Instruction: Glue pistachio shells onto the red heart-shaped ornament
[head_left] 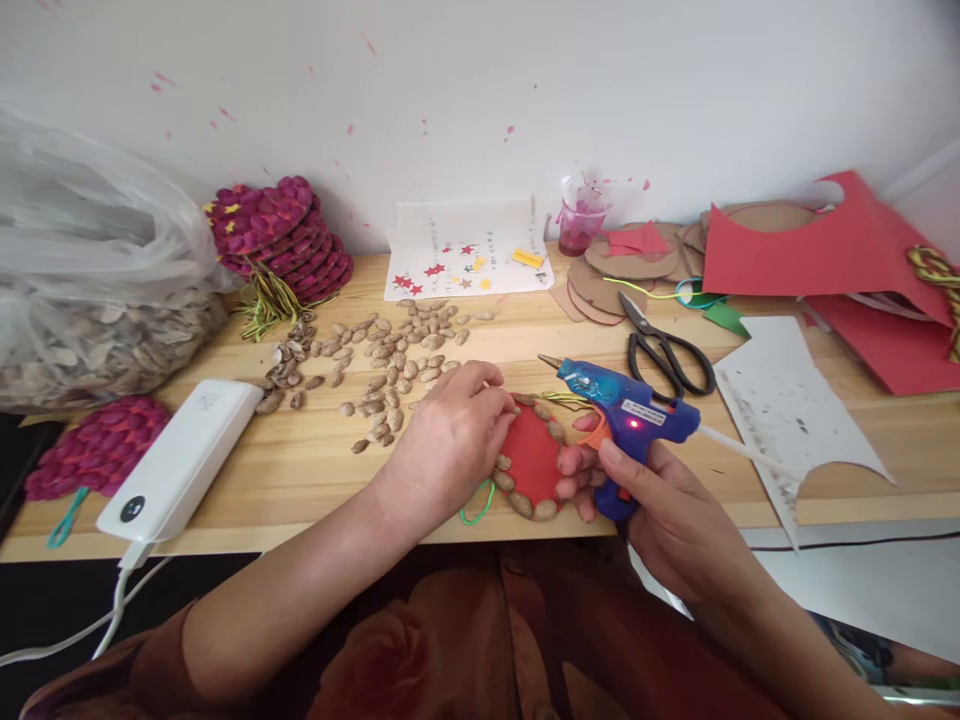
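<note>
A red disc (531, 458) lies near the table's front edge, with brown shells (545, 510) around its rim. My left hand (459, 430) is at the disc's upper left edge, fingertips pressed together; whatever is between them is hidden. My right hand (652, 490) is wrapped round the handle of a blue glue gun (630, 405), whose nozzle points to the left above the table. Some of the right fingers are beside the disc's right edge. A green loop (478, 508) and yellowish threads (559, 399) stick out from the disc.
Loose shells (400, 362) are spread left of centre. Black scissors (667, 355) and white paper (780, 400) lie right. A power bank (180, 470), a bag of shells (97, 340) and stacked purple discs (277, 235) stand left. A stained cup (580, 225) is at the wall.
</note>
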